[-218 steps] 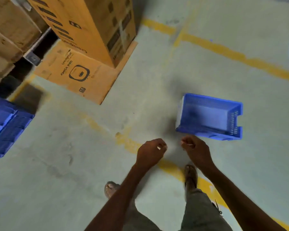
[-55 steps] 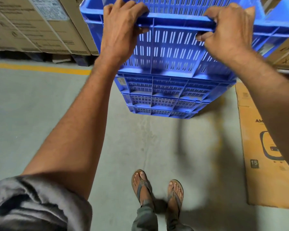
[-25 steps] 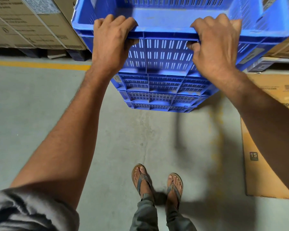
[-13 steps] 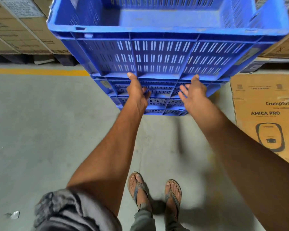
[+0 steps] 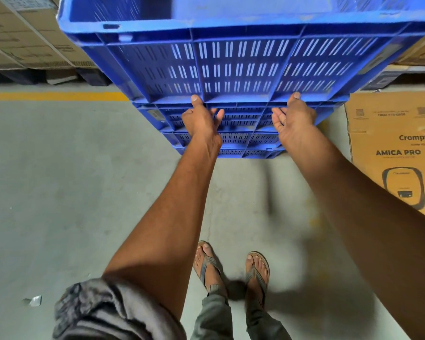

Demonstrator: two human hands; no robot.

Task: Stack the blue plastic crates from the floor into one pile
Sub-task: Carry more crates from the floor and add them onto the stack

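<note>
Top blue slotted plastic crate (image 5: 243, 65) on the crate pile (image 5: 231, 138), frame centre-top.
Left hand (image 5: 201, 121) and right hand (image 5: 292, 119) spread, fingertips at its bottom edge (nothing gripped).

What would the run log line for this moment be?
top crate: on pile | left hand: open, thumb at base | right hand: open, thumb at base

A pile of blue slotted plastic crates (image 5: 231, 133) stands upright on the floor, nested one into another. The topmost blue plastic crate (image 5: 241, 65) sits level on the pile, open side up, its near wall pierced by rows of short vertical slots between moulded ribs, beneath a thick rim. At least three lower crates show below it as stepped bands, each narrower towards the floor.
</note>
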